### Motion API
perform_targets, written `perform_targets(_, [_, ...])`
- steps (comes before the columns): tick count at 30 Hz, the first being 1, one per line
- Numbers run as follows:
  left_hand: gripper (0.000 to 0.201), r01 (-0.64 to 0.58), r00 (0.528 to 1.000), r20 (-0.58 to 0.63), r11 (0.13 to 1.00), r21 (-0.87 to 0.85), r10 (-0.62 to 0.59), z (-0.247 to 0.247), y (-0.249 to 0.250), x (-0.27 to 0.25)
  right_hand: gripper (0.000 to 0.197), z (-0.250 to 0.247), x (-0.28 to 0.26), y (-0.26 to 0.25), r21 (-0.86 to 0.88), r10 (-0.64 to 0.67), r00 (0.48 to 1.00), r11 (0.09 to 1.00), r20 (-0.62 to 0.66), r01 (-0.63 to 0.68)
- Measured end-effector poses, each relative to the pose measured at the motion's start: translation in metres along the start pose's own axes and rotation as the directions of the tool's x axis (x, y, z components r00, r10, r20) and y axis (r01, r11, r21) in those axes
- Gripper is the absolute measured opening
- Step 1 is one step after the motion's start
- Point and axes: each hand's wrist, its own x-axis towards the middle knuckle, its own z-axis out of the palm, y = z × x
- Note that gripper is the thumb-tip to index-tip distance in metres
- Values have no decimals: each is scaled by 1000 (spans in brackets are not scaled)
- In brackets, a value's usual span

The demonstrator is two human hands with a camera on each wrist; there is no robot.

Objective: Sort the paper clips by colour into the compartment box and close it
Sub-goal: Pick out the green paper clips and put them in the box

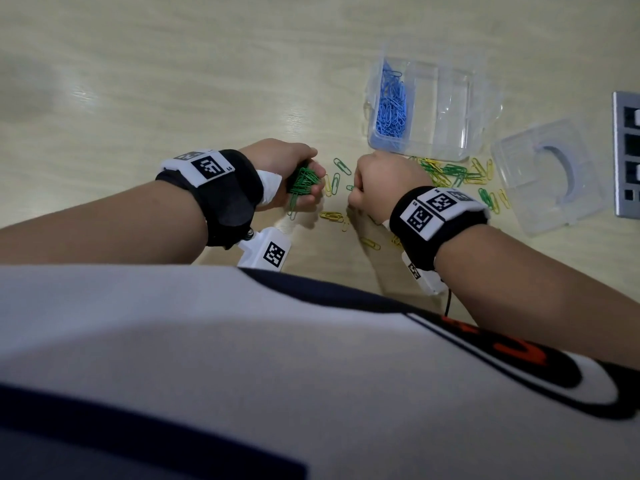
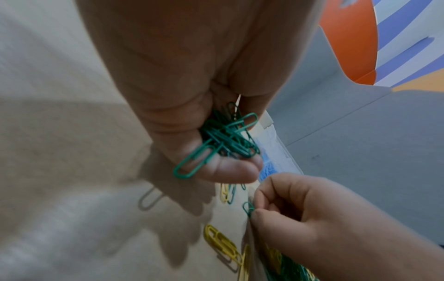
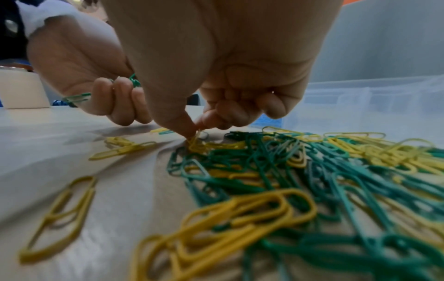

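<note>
My left hand [image 1: 306, 183] is palm-up over the table and grips a bunch of green paper clips [image 2: 225, 140]. Just to its right, my right hand [image 1: 356, 192] is curled knuckles-up, its thumb and forefinger pinching a single green clip [image 2: 248, 208] low over the table. A mixed pile of green and yellow clips [image 3: 288, 171] lies under and to the right of that hand. The clear compartment box [image 1: 446, 98] stands open beyond the pile. Its left compartment holds blue clips [image 1: 393, 105]; the other compartments look empty.
A clear plastic lid [image 1: 547, 174] lies right of the pile. A grey slotted block [image 1: 627, 154] sits at the table's right edge. A few yellow clips [image 1: 332, 216] lie scattered between my hands. My white and dark shirt [image 1: 242, 358] fills the near view.
</note>
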Motion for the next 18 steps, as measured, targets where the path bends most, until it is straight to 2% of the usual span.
perform_targets(3, [41, -7, 1000, 0, 1000, 3, 7, 1, -1, 1, 16, -2, -5, -1, 71, -25, 999, 997, -39, 27])
perform_targets(7, [40, -24, 999, -30, 1000, 11, 24, 4, -2, 2, 11, -10, -12, -10, 370, -76, 979, 918, -191, 144])
perform_targets(9, [26, -47, 996, -78, 998, 30, 49, 4, -2, 2, 8, -14, -14, -19, 423, -138, 960, 876, -243, 233])
perform_targets(11, [11, -57, 993, -99, 998, 39, 60, 4, -1, 1, 7, -15, -12, -23, 437, -139, 949, 862, -284, 257])
perform_targets(12, [13, -47, 996, -70, 999, 17, 49, 5, -1, 1, 9, -15, -10, -23, 451, -102, 948, 861, -301, 235])
perform_targets(14, [34, -26, 999, -28, 999, -19, 25, 5, -1, 0, 15, -14, -4, -20, 452, -3, 953, 880, -304, 147])
perform_targets(16, [43, -4, 1000, -25, 1000, 0, 4, 4, -1, 3, 22, -11, 2, -16, 364, 38, 975, 930, -220, 46])
perform_targets(18, [43, -15, 999, -28, 1000, -11, 15, 1, 0, 3, 32, -4, 5, -15, 251, 16, 992, 968, -122, 15])
